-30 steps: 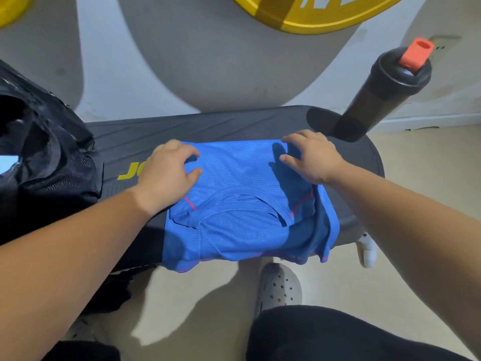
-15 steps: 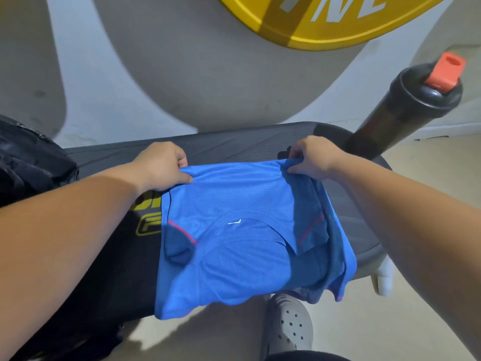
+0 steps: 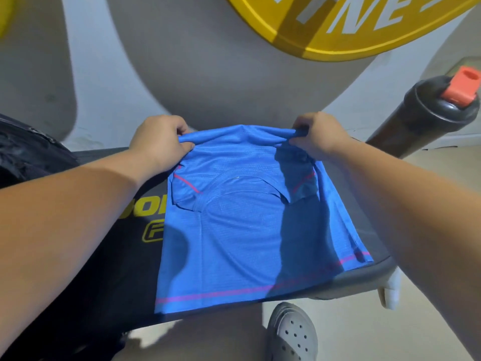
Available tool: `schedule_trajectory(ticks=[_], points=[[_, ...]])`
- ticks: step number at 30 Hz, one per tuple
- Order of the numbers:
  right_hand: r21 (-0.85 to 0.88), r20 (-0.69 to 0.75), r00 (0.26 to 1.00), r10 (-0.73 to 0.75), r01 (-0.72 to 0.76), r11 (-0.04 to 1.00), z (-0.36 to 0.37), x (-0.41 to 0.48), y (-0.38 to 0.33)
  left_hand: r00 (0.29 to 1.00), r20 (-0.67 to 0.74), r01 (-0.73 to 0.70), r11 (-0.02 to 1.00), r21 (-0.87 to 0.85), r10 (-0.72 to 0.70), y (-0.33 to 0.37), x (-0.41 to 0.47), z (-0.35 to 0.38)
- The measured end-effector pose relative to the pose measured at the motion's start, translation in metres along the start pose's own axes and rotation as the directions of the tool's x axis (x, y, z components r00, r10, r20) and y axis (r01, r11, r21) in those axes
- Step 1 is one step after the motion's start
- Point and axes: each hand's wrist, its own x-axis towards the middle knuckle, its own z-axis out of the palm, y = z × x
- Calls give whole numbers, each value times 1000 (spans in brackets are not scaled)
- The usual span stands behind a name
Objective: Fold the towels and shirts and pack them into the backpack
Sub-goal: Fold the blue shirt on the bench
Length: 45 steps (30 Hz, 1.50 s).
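We see the blue shirt (image 3: 242,230) lying partly folded on the black tabletop (image 3: 104,269), collar side up, its pink-stitched hem at the near edge. Its far edge is lifted off the surface. Our left grip (image 3: 158,142) pinches the far left corner, fingers and thumb curled round the cloth, and our right grip (image 3: 317,136) pinches the far right corner likewise. The backpack (image 3: 28,155) sits at the left edge of view, apart from the shirt. A black bottle (image 3: 416,118) with an orange cap stands at the far right. A grey clog (image 3: 294,334) rests on the floor below.
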Motion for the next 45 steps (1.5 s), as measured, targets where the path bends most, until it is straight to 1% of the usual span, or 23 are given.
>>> schedule_trajectory(ticks=[4,7,11,13,16,18,20,22,24,27,29,31,32,34,35,36,39,40,41,42,43,45], points=[[120,39,998,-42,37,992,-13,-39,6,999,-16,-44,989,-141,42,1,-37,-11],[128,69,995,-73,64,990,-21,-75,12,996,-19,-91,978,-188,89,7,-74,-20],[142,52,994,-94,86,986,-20,-130,25,972,1,-235,967,-100,236,6,-125,-23],[108,46,991,-124,118,987,-14,-155,33,956,18,-291,955,-62,293,6,-147,-18],[38,74,983,-170,168,985,-2,-187,42,914,111,-391,920,-5,389,4,-178,-5],[38,101,982,-162,159,987,5,-203,43,892,175,-427,904,28,416,3,-194,2],[68,121,984,-134,127,990,8,-214,43,898,180,-416,907,55,401,4,-207,6],[101,125,986,-107,95,990,10,-220,42,914,157,-389,918,82,374,7,-218,8],[95,115,988,-99,89,992,10,-226,41,924,158,-367,924,110,348,9,-227,10],[32,100,990,-99,97,995,15,-233,41,922,202,-360,922,142,329,8,-235,14],[-62,97,988,-119,126,990,21,-238,41,917,246,-361,915,178,314,9,-239,18],[-124,139,980,-140,157,980,28,-243,40,918,297,-326,926,189,263,8,-242,22],[-118,180,974,-137,160,980,29,-245,40,920,319,-294,940,172,229,7,-244,24],[-77,238,966,-103,124,989,29,-244,39,930,321,-226,967,116,179,8,-245,25],[-70,227,970,-85,104,992,28,-241,37,938,303,-201,975,90,165,9,-244,24],[-74,180,981,-77,92,993,28,-238,36,949,270,-187,979,75,161,12,-241,24],[-134,-29,996,-88,84,987,31,-225,16,982,104,-165,983,85,156,25,-228,25],[-134,-59,993,-99,90,987,36,-220,7,988,57,-150,983,103,145,31,-223,26],[-138,-50,992,-115,107,985,41,-214,-5,991,30,-136,983,121,133,36,-218,29],[-143,-5,992,-129,127,981,47,-209,-16,992,27,-123,983,139,120,42,-214,33],[-160,59,988,-143,151,976,55,-204,-25,994,46,-104,983,153,98,48,-210,37],[-198,180,973,-145,180,963,73,-198,-36,989,143,-61,978,201,32,56,-203,48]])
